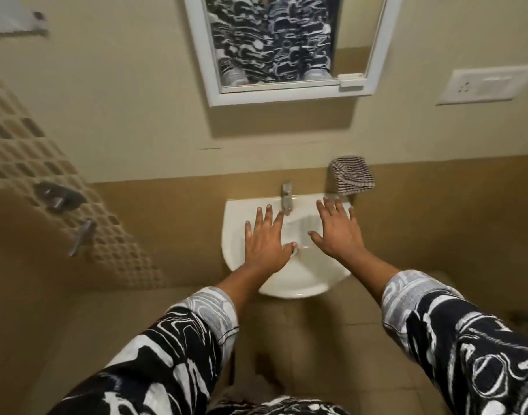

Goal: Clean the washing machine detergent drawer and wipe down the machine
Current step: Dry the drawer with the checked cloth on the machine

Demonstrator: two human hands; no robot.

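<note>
Head view: my left hand [264, 245] and right hand [336, 232] spread wide, empty, over the white ceramic basin [301, 280]; a striped cloth [352, 175] hangs beside its chrome tap [286, 197].

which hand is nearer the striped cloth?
Right. The right hand is spread just below the striped cloth, fingertips near it; the left hand is across the tap, farther away.
</note>
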